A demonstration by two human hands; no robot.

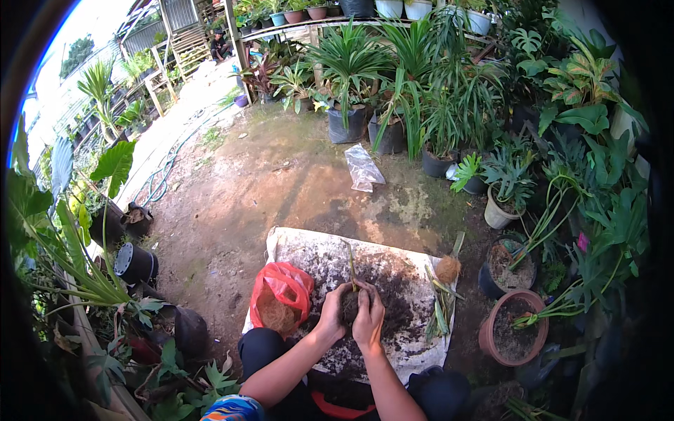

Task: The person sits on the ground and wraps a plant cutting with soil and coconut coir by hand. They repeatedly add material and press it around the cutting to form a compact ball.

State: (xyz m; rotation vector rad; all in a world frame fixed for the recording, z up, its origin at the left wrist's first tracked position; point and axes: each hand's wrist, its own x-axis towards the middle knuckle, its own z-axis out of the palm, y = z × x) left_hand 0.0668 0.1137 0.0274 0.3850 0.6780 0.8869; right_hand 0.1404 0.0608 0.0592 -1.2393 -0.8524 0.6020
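Cupped together over a soil-strewn white sheet [416, 355], my left hand [334, 310] and my right hand [369, 310] press around a dark ball of soil [349, 308]. A thin plant stem [352, 260] rises out of the soil between my fingertips. To the left of my hands, a red plastic bag [284, 276] stands with its mouth spread, showing brown coconut fibre [277, 314] inside. Cut green leaves and stalks [441, 310] lie along the sheet's right side, with a small fibre ball [448, 269] near them.
Potted plants line the right side, including a terracotta-coloured pot [513, 326] and a black pot [506, 266]. Tipped black pots [136, 263] lie at left. A clear plastic bag [363, 167] and a hose [164, 171] lie on the ground. A person [219, 46] sits far back.
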